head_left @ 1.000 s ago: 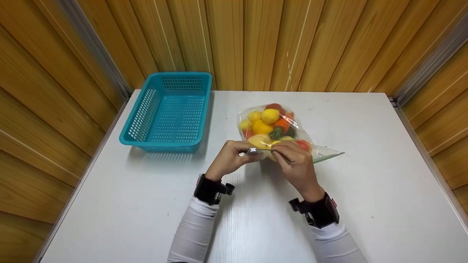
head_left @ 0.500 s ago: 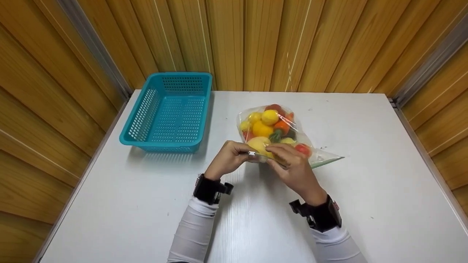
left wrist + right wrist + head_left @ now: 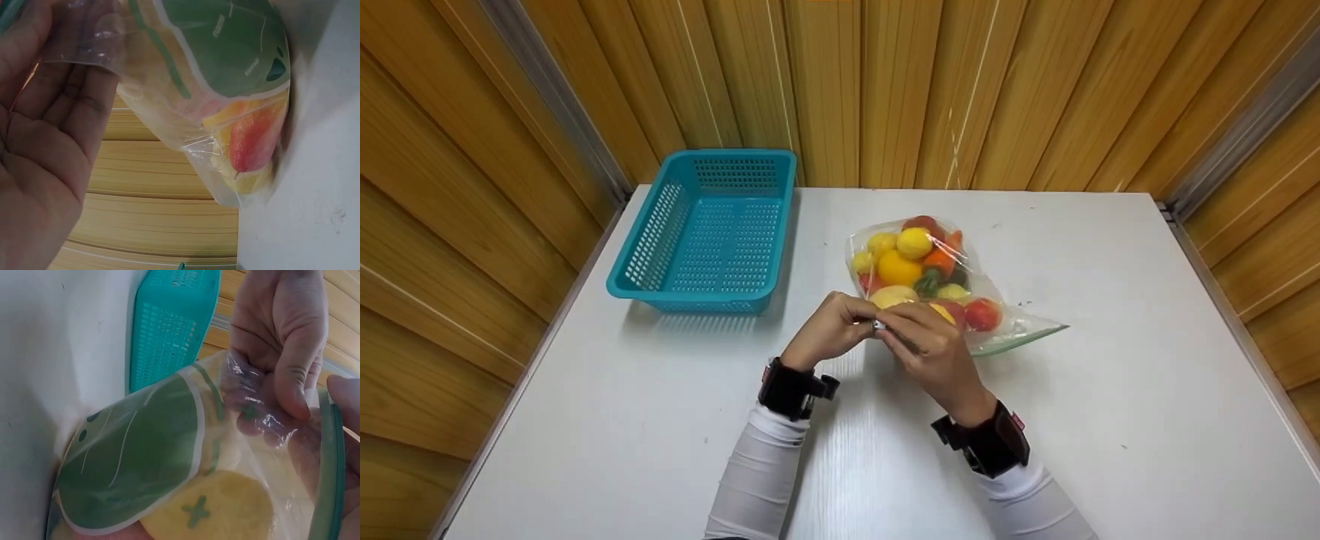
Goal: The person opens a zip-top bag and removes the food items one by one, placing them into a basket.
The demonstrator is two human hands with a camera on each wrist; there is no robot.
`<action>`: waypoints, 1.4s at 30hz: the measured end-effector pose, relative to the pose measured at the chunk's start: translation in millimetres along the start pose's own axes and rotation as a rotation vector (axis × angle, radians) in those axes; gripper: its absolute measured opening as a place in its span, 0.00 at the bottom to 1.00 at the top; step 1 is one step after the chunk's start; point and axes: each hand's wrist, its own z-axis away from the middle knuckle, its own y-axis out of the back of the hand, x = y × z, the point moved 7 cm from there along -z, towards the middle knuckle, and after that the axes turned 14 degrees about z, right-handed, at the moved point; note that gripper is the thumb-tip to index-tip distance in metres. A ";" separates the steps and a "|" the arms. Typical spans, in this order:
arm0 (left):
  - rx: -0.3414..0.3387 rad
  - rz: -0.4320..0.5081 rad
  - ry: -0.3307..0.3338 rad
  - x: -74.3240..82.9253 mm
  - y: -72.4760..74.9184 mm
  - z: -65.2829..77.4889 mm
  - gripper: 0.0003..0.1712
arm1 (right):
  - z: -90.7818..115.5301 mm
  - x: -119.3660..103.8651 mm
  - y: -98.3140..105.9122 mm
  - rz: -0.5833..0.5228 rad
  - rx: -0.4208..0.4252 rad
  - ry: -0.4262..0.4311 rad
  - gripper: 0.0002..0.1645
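A clear zip bag (image 3: 1020,330) filled with fruit and vegetables lies on the white table. Through the plastic show a lemon (image 3: 915,243), an orange (image 3: 898,268) and a red round fruit (image 3: 982,314). My left hand (image 3: 829,330) pinches the bag's near left corner between thumb and fingers. Beside it, my right hand (image 3: 934,356) pinches the zip edge close to a small white slider (image 3: 879,325); the fingertips of both hands nearly meet. In the right wrist view the green zip strip (image 3: 332,467) runs down from the fingertips. A green printed label (image 3: 135,450) covers the bag's side.
A teal perforated basket (image 3: 701,232) stands at the back left of the table, with nothing in it. Wood-panelled walls (image 3: 885,97) enclose the back and both sides of the white table (image 3: 1110,375).
My right hand has moved left and slightly toward me along the zip edge, up to the left hand. The red round fruit shows more fully. My left hand has stayed nearly in place.
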 end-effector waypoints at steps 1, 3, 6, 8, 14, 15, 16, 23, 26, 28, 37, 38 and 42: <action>-0.004 0.002 0.003 -0.5 -0.3 0.0 0.12 | 0.0 -0.1 -0.2 0.010 0.003 -0.002 0.18; -0.013 0.008 0.013 -1.9 -0.9 -0.2 0.10 | -0.4 0.5 -0.2 0.019 0.005 -0.014 0.17; -0.020 -0.007 0.013 -2.7 -0.7 -0.6 0.07 | -1.3 1.3 -0.5 0.040 -0.002 -0.025 0.14; -0.020 -0.026 0.005 -2.2 -0.2 -0.8 0.05 | -2.1 1.2 -0.4 0.052 -0.003 -0.023 0.14; -0.024 -0.050 -0.023 2.3 0.1 -0.8 0.04 | -2.9 -0.1 0.2 0.079 -0.001 -0.004 0.14; -0.025 -0.047 -0.025 2.7 -0.2 -0.7 0.05 | -2.8 0.1 0.2 0.082 -0.002 -0.005 0.14; -0.027 -0.047 -0.029 3.2 -0.4 -0.7 0.05 | -2.7 0.2 0.2 0.085 -0.004 -0.007 0.14; -0.040 -0.037 -0.044 5.6 -0.6 -1.2 0.05 | -1.7 1.4 2.0 0.090 -0.001 -0.018 0.15; -0.050 -0.042 -0.046 5.8 -0.5 -1.4 0.05 | -1.3 2.2 2.7 0.089 -0.001 -0.025 0.14; -0.052 -0.048 -0.048 6.3 -0.2 -1.2 0.06 | -1.3 2.3 3.0 0.092 -0.004 -0.025 0.14; -0.068 -0.059 -0.046 5.3 -1.1 -1.5 0.08 | -1.1 2.4 3.8 0.117 -0.017 -0.017 0.13; -0.071 -0.060 -0.046 5.4 -1.2 -1.3 0.08 | -1.1 2.6 3.8 0.118 -0.019 -0.017 0.13; -0.089 -0.057 -0.036 5.4 -1.8 0.3 0.08 | -1.6 4.4 4.8 0.124 -0.017 -0.022 0.14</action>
